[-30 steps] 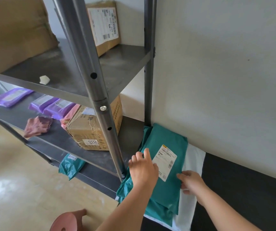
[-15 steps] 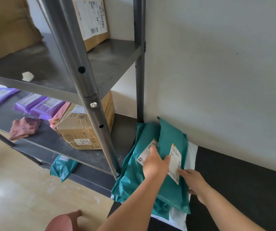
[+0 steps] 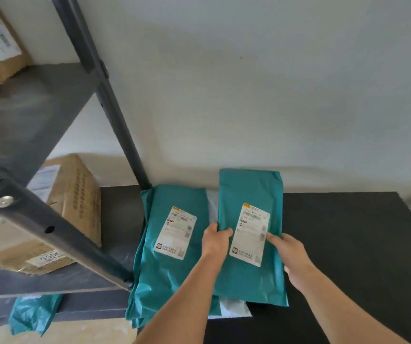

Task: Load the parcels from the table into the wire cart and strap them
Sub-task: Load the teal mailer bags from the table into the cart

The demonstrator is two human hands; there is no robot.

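Teal plastic parcel [image 3: 251, 234] with white label lies on the black worktop [image 3: 348, 244]. My left grip [image 3: 215, 240] is clamped on its left edge, presumably for lifting; my right grip [image 3: 291, 254] steadies the opposite edge, closure indeterminable.

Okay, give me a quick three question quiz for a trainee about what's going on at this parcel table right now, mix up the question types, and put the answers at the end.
1. What do the left hand and the right hand hold together?
A) the right teal parcel
B) a cardboard box
C) a purple bag
2. True or false: the left teal parcel lies label up.
3. What colour is the bottom parcel peeking out beneath the teal ones?

Key: 1 A; 2 true; 3 white.
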